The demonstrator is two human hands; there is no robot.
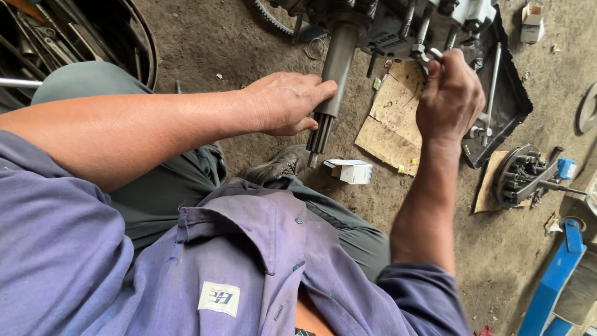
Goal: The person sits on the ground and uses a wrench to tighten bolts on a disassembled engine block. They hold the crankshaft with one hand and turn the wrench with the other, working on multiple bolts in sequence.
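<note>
Nearest, just below the left hand [287, 102], a small white carton [351, 171] lies on the dirt floor [217, 43], with a worn boot [278, 165] beside it. The left hand wraps the splined steel shaft [336, 74], fingers curled over its grey barrel, just above the splines. The shaft looks heavy, rigid and probably oily, so the smooth barrel seems the safer place to grip, not the ridged tip. Between the 2 hands lie torn cardboard pieces [392, 124]. The right hand [451, 96] is clenched around a slim metal tool [429, 57], likely a wrench, though most of it is hidden. Beyond both hands sits the studded gearbox housing [398, 28] from which the shaft projects, over a black drip tray [513, 99].
</note>
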